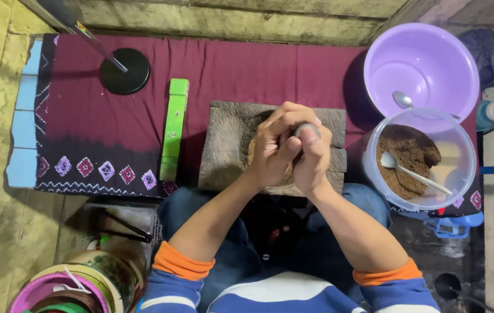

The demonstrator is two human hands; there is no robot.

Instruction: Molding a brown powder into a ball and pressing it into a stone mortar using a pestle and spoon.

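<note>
Pestle point(306, 128), grey and rounded at its top, is sticking out between both hands, and only that tip is showing; the rest is hiding inside the grip. Left hand point(273, 148) and right hand point(312, 157) are pressing together, wrapping tightly around it over the stone slab point(221, 145), whose hollow is mostly lying covered beneath them. At three o'clock a clear tub point(461, 156) is holding brown powder point(409, 156) and a spoon point(412, 173), its far edge overlapping a purple basin point(427, 64). At nine o'clock a green stick point(173, 130) is lying on the maroon cloth point(84, 116). Bowls at seven o'clock are running out of view
</note>
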